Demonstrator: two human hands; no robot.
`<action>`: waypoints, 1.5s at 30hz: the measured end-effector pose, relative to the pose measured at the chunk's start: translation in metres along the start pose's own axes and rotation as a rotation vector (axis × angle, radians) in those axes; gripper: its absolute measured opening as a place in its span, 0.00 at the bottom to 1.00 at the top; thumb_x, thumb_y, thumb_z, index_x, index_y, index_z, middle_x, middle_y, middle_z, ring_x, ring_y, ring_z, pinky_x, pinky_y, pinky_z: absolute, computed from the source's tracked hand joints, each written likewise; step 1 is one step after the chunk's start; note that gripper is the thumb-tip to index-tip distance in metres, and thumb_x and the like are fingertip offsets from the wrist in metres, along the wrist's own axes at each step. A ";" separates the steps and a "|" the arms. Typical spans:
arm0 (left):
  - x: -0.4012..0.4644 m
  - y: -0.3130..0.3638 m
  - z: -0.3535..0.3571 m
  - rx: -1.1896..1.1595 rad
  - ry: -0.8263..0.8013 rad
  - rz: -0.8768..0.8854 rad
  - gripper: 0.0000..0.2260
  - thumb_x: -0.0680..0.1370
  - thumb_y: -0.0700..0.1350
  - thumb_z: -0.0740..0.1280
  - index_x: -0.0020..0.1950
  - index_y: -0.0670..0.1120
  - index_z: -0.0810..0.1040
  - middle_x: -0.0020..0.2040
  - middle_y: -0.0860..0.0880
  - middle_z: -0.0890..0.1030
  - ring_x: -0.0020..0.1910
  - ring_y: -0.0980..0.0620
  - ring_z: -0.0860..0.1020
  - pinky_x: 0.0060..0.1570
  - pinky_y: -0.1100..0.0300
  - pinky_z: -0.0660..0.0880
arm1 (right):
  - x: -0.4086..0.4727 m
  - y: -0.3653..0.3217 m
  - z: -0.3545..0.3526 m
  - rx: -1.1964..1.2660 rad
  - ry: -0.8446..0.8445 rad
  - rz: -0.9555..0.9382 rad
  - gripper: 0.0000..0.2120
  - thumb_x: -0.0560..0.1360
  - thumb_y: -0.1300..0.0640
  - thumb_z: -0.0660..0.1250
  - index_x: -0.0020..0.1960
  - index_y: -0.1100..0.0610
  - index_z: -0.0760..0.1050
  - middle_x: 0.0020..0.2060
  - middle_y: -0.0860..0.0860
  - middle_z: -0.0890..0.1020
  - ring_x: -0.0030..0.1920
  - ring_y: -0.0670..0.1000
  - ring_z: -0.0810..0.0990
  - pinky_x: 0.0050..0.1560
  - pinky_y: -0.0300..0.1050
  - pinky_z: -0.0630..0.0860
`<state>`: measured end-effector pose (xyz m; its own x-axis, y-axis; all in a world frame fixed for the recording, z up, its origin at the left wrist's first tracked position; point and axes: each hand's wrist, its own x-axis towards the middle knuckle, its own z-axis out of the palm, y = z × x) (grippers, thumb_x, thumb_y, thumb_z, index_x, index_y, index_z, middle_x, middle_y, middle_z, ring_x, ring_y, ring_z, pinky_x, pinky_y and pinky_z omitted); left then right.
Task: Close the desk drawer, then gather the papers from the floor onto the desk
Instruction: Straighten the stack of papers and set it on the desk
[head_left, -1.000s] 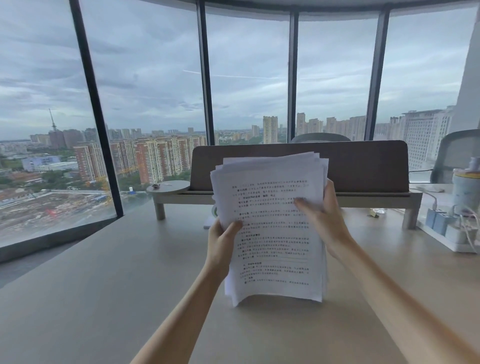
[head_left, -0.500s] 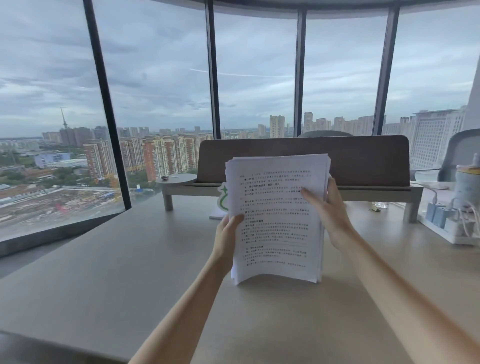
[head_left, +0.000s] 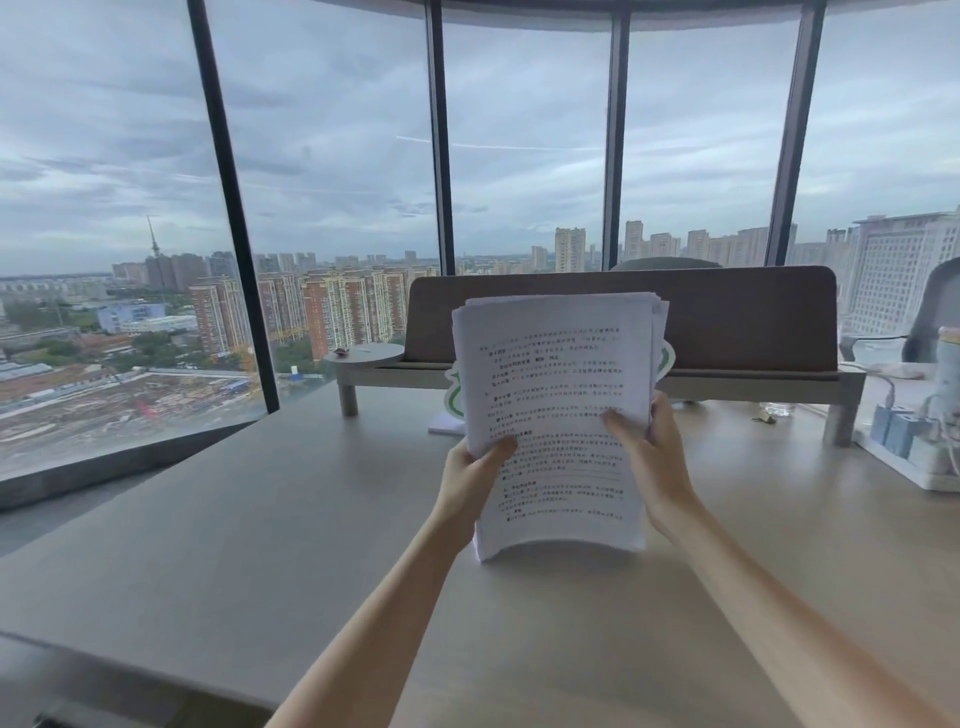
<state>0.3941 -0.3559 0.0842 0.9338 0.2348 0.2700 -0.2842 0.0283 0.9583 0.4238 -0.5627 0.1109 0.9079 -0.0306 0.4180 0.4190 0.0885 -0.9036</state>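
1. Position: the stack of papers (head_left: 556, 415) stands upright at centre frame. Its lower edge looks to rest on the desk (head_left: 260, 519), w/ the bottom sheets bowed outward toward the camera.
2. Left hand (head_left: 470, 480): closed on the stack's left edge, thumb on the printed front page, other fingers behind the stack & not visible.
3. Right hand (head_left: 652, 452): closed on the right edge, thumb across the front page, fingers wrapped behind.
4. Step in hand (judged): squaring the gathered sheets on the desk before laying them flat. The top edges are uneven at upper right of the stack, so alignment is incomplete.
5. Technique: loosen both grips slightly so sheets can slide, tap the bottom edge on the desk, then turn the stack 90 deg. & tap a long edge. Keep the thumbs light; hard pressure locks the offsets in.
6. Caution: the bowed bottom means the weight sits on a curl. Hold the stack closer to vertical or the inner sheets may buckle or fan out.
7. Lay-down: lower the stack face-up onto bare desk at lower centre frame, clear of the shelf riser (head_left: 597, 374) behind it and the white power strip (head_left: 914, 457) at right frame.
8. Not verifiable: drawer & floor are out of frame; cannot tell whether the drawer is closed or any sheets remain below.
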 end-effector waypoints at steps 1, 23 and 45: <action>-0.002 -0.009 -0.002 0.017 -0.031 -0.023 0.11 0.75 0.42 0.71 0.57 0.42 0.82 0.51 0.44 0.86 0.50 0.46 0.84 0.49 0.52 0.82 | -0.002 0.008 0.000 -0.016 -0.005 0.011 0.10 0.76 0.57 0.68 0.55 0.47 0.73 0.54 0.50 0.84 0.55 0.53 0.83 0.55 0.59 0.80; 0.000 -0.053 -0.005 0.243 0.042 -0.062 0.07 0.75 0.48 0.70 0.51 0.48 0.84 0.51 0.46 0.86 0.51 0.46 0.83 0.56 0.48 0.79 | -0.016 0.068 0.006 -0.222 -0.010 0.078 0.14 0.83 0.59 0.58 0.67 0.53 0.68 0.59 0.49 0.79 0.58 0.52 0.77 0.55 0.45 0.69; 0.013 -0.016 -0.094 0.253 0.281 -0.119 0.08 0.76 0.50 0.63 0.47 0.49 0.80 0.46 0.48 0.84 0.46 0.47 0.82 0.43 0.54 0.76 | 0.007 0.069 0.091 -0.297 -0.262 0.257 0.22 0.77 0.68 0.61 0.70 0.58 0.67 0.62 0.54 0.79 0.63 0.55 0.77 0.66 0.51 0.72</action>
<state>0.3906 -0.2617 0.0640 0.8512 0.5020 0.1535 -0.0826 -0.1606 0.9835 0.4578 -0.4660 0.0601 0.9656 0.2109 0.1522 0.2002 -0.2291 -0.9526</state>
